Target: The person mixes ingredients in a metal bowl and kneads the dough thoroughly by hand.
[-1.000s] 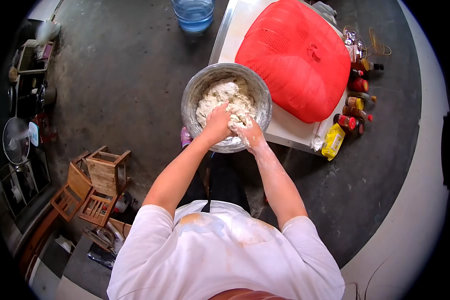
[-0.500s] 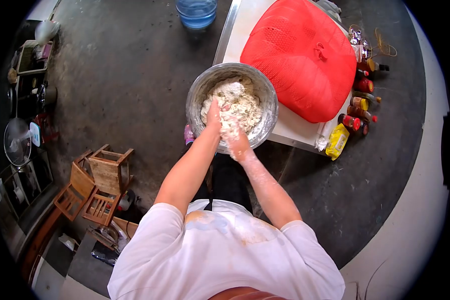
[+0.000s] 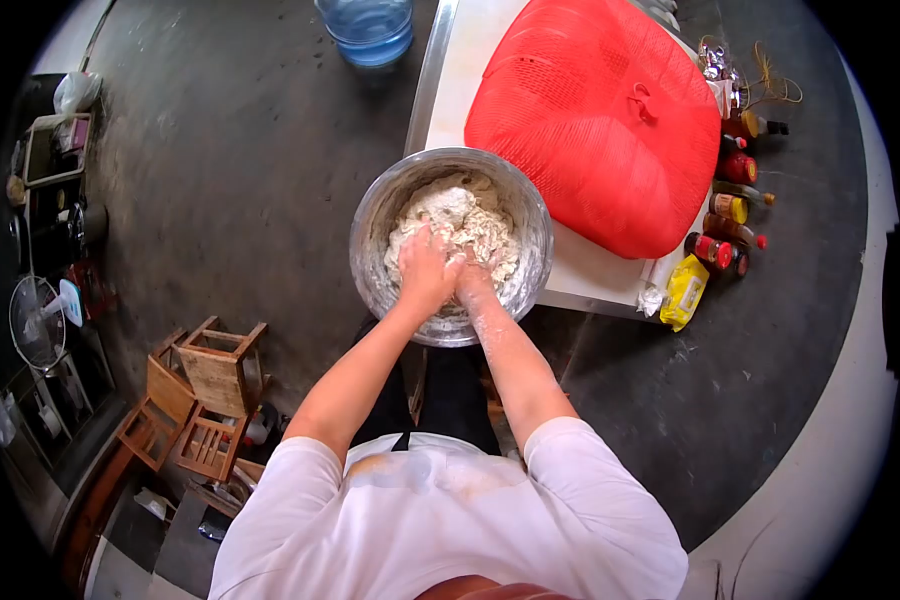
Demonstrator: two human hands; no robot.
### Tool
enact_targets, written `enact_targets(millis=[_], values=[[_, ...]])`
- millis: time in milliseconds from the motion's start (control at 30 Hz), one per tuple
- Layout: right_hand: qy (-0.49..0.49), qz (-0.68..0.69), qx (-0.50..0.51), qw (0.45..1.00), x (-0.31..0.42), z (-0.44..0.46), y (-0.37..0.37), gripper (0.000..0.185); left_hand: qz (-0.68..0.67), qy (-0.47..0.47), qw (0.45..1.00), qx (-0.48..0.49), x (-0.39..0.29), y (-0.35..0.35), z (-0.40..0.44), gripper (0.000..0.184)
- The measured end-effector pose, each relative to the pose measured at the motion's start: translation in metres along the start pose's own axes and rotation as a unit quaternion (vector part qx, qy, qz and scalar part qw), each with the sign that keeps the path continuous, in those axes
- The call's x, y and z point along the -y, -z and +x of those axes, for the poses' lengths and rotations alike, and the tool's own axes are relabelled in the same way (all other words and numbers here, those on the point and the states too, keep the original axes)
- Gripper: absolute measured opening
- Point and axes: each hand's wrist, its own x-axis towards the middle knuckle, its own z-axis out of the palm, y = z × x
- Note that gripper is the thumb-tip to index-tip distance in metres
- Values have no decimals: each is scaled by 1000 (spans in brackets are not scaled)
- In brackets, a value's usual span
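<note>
A shiny metal bowl (image 3: 370, 285) holds a rough, shaggy mass of pale dough (image 3: 458, 212), with dry flour on top and smears around the inner wall. Both of my hands are down in it. My left hand (image 3: 428, 268) rests on the near left part of the dough, fingers stretched forward and somewhat apart. Close beside it, my right hand (image 3: 473, 282) reaches into the dough, and its fingers are mostly hidden there. Flour coats my right wrist and forearm.
A red mesh food cover (image 3: 600, 130) sits on a white table (image 3: 580, 265) at the bowl's right. Sauce bottles and jars (image 3: 727, 208) and a yellow packet (image 3: 683, 293) line the table's right side. A blue water jug (image 3: 370, 35) stands ahead; wooden chairs (image 3: 215, 375) are at left.
My hands have moved down against the dough; the right hand, earlier lifted and caked with dough, is now deeper in the bowl. The bowl appears slightly lower and further left in view.
</note>
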Motion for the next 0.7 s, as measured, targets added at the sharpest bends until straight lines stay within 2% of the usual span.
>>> enact_targets(millis=[33, 67, 167, 200, 233, 300, 333, 433, 467, 500, 567, 600, 633, 667, 700], values=[[-4, 23, 15, 1000, -3, -2, -3, 47, -45, 34, 998, -36, -10, 1, 2, 55], [-9, 46, 31, 998, -5, -4, -4, 46, -25, 0, 1000, -10, -14, 2, 9, 59], [15, 15, 101, 995, 3, -12, 34, 49, 21, -34, 999, -28, -2, -22, 20, 57], [48, 24, 57, 997, 4, -18, 41, 56, 9, -28, 999, -20, 2, -27, 22, 53], [48, 26, 58, 997, -2, -19, 40, 56, 10, -28, 999, -18, 7, -32, 24, 53], [65, 172, 15, 983, -23, -26, 33, 64, -6, -24, 1000, 4, 11, -33, 25, 49], [130, 226, -59, 964, -31, -31, 29, 66, 15, -10, 999, 35, 12, -30, 26, 47], [103, 270, -69, 955, -25, -70, 70, 62, 49, -2, 998, 44, 12, -30, 29, 48], [134, 307, -85, 938, -28, -76, 76, 57, 61, -1, 998, 33, 13, -34, 29, 53], [130, 307, -83, 939, -27, -77, 73, 57, 58, -1, 998, 37, 14, -38, 29, 53], [106, 335, -164, 922, -18, -70, 62, 56, 82, -15, 996, 20, 20, -41, 31, 48], [101, 349, -154, 919, -10, -59, 58, 63, 19, -27, 998, 58, 26, -33, 33, 48], [104, 350, -157, 918, -3, -48, 52, 63, 21, -28, 998, 55, 33, -24, 33, 48], [40, 195, -53, 979, 5, -38, 49, 68, -333, 28, 938, 88, 41, -16, 34, 50], [-28, 32, 56, 998, 7, -32, 45, 73, -644, 84, 752, 112, 50, -10, 31, 52]])
